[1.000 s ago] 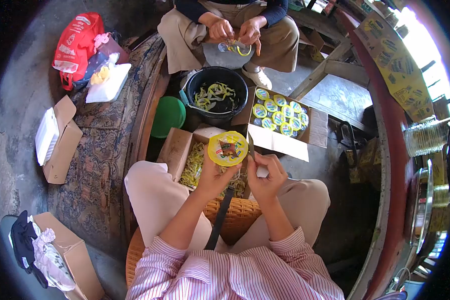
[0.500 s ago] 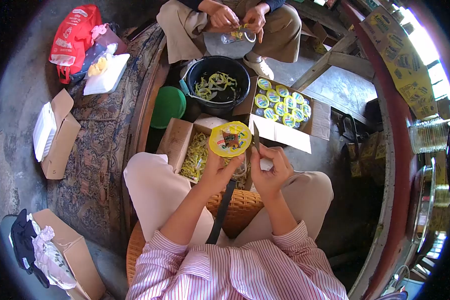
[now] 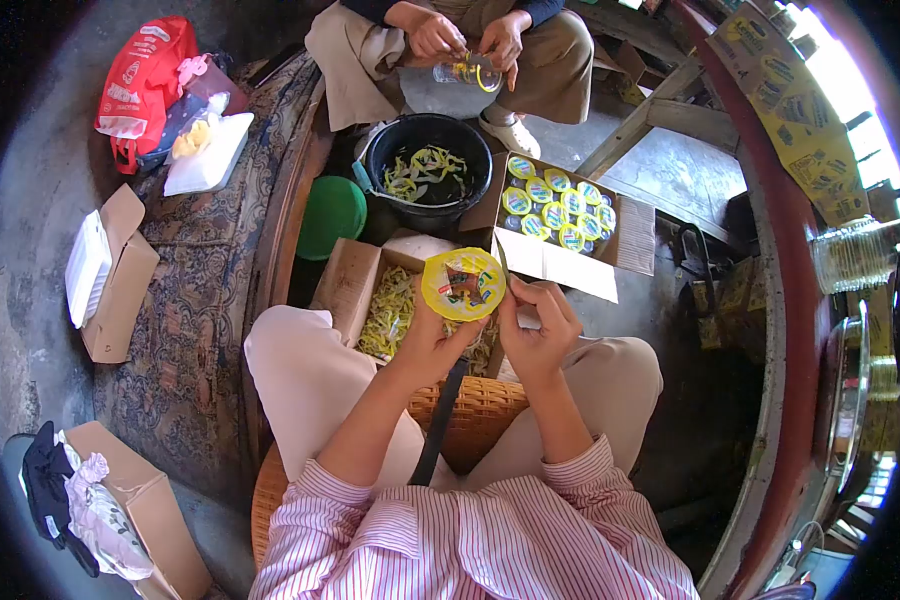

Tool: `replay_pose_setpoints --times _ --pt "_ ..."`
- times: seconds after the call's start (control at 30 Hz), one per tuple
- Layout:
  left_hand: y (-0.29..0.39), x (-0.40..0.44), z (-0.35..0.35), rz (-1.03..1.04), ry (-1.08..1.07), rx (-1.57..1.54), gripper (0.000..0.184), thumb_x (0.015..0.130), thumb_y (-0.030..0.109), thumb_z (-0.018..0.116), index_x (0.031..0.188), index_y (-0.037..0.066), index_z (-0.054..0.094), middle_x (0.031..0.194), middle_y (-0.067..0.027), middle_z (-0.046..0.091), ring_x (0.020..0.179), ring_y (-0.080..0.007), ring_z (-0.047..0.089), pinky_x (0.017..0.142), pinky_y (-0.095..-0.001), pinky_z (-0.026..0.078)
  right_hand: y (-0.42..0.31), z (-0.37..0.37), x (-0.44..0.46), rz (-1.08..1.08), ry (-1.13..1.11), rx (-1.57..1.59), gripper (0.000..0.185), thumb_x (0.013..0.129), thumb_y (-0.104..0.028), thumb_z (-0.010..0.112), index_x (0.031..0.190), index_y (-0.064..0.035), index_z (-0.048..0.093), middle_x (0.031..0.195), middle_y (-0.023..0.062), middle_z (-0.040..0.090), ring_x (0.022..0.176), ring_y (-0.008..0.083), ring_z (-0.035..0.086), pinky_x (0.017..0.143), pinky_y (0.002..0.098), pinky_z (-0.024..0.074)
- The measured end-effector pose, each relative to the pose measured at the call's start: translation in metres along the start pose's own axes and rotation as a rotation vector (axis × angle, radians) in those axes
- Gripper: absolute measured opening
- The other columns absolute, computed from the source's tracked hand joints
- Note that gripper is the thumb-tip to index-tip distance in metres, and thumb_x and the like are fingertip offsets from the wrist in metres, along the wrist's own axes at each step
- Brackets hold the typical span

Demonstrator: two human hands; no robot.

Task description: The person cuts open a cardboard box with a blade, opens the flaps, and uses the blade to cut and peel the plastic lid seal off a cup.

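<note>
The left hand grips a yellow-topped cup above the scrap-filled box; the right hand pinches a thin blade beside its rim. Farther off stand a black bucket and an open carton of cups.

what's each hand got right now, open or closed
Left hand: closed, holding the round yellow-rimmed cup.
Right hand: closed, holding a thin blade at the cup's edge.
</note>
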State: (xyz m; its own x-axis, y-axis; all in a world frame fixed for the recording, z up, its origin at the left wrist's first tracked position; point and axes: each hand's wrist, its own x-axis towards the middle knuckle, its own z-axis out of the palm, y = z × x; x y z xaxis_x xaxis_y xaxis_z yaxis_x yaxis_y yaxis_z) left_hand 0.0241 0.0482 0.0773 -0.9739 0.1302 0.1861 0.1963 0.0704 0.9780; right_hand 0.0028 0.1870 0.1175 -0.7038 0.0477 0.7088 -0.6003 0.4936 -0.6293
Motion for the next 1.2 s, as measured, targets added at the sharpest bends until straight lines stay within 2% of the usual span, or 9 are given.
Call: replay_pose_setpoints --times 0.13,0.33,0.43,0.53,0.63,0.83,1.03,1.13,1.2 --pt "0.007 0.002 -0.007 0.025 0.006 -0.016 0.055 0.074 0.006 0.062 0.121 -0.001 0.034 0.112 -0.0138 0.037 0.108 -0.0245 0.041 0.092 -0.0327 0.033 0.001 -0.005 0.004 -0.024 -0.056 -0.008 0.018 0.064 0.009 0.064 0.078 -0.0007 0.061 0.066 0.0102 0.057 0.055 0.0222 0.055 0.050 0.0271 0.0432" --pt "0.029 0.002 -0.013 0.062 0.037 -0.008 0.060 0.070 0.003 0.063 0.120 -0.002 0.030 0.112 -0.0131 0.042 0.108 -0.0206 0.044 0.091 -0.0320 0.036 0.001 -0.011 0.009 -0.240 -0.099 -0.077 0.021 0.061 0.011 0.062 0.078 -0.0010 0.061 0.066 0.0090 0.057 0.057 0.0220 0.055 0.051 0.0287 0.0448" --pt "0.028 0.002 -0.015 0.120 0.032 0.073 0.061 0.068 0.003 0.065 0.118 -0.002 0.030 0.112 -0.0134 0.045 0.105 -0.0203 0.047 0.090 -0.0322 0.038 0.000 -0.011 0.005 -0.270 -0.093 -0.104 0.021 0.061 0.011 0.062 0.078 -0.0010 0.061 0.066 0.0087 0.057 0.057 0.0219 0.055 0.050 0.0286 0.0451" --pt "0.031 0.001 -0.015 0.097 0.029 -0.007 0.061 0.067 0.003 0.064 0.119 -0.001 0.030 0.112 -0.0136 0.046 0.105 -0.0203 0.048 0.090 -0.0322 0.038 -0.006 -0.012 0.006 -0.255 -0.079 -0.092 0.020 0.061 0.011 0.061 0.077 -0.0009 0.061 0.067 0.0089 0.057 0.056 0.0219 0.054 0.050 0.0280 0.0447" --pt "0.025 0.000 -0.016 0.141 0.004 0.058 0.062 0.067 0.004 0.063 0.120 -0.001 0.030 0.112 -0.0138 0.046 0.106 -0.0205 0.047 0.090 -0.0324 0.037 -0.010 -0.013 0.007 -0.206 -0.092 -0.057 0.018 0.062 0.011 0.062 0.076 -0.0007 0.060 0.067 0.0098 0.058 0.056 0.0222 0.055 0.051 0.0274 0.0444" --pt "0.023 -0.004 -0.014 0.125 0.020 -0.013 0.063 0.067 0.005 0.063 0.120 -0.001 0.031 0.112 -0.0135 0.045 0.106 -0.0207 0.046 0.091 -0.0327 0.036 -0.014 -0.012 0.003 -0.012 -0.029 0.049 0.012 0.065 0.006 0.067 0.074 0.0006 0.061 0.066 0.0101 0.060 0.058 0.0164 0.058 0.054 0.0222 0.0438" --pt "0.029 -0.004 -0.016 0.018 0.042 -0.108 0.064 0.066 0.002 0.064 0.120 -0.001 0.030 0.112 -0.0126 0.046 0.105 -0.0195 0.048 0.089 -0.0314 0.038 -0.011 -0.017 0.001 -0.141 -0.041 -0.041 0.014 0.064 0.006 0.066 0.075 -0.0013 0.063 0.064 0.0094 0.058 0.056 0.0165 0.057 0.052 0.0229 0.0428" --pt "0.028 -0.002 -0.020 0.022 0.010 -0.062 0.066 0.066 0.002 0.066 0.120 -0.001 0.029 0.111 -0.0125 0.046 0.104 -0.0193 0.048 0.088 -0.0314 0.039 -0.013 -0.017 0.002 -0.186 -0.069 -0.079 0.015 0.064 0.007 0.066 0.075 -0.0027 0.063 0.063 0.0085 0.057 0.054 0.0168 0.056 0.050 0.0237 0.0427" --pt "0.031 -0.001 -0.018 0.028 0.009 -0.024 0.068 0.065 0.004 0.069 0.120 0.000 0.029 0.111 -0.0126 0.047 0.103 -0.0199 0.049 0.087 -0.0313 0.040 -0.015 -0.015 0.002 -0.196 -0.058 -0.086 0.016 0.063 0.009 0.065 0.074 -0.0014 0.060 0.063 0.0094 0.056 0.054 0.0203 0.055 0.049 0.0262 0.0434"
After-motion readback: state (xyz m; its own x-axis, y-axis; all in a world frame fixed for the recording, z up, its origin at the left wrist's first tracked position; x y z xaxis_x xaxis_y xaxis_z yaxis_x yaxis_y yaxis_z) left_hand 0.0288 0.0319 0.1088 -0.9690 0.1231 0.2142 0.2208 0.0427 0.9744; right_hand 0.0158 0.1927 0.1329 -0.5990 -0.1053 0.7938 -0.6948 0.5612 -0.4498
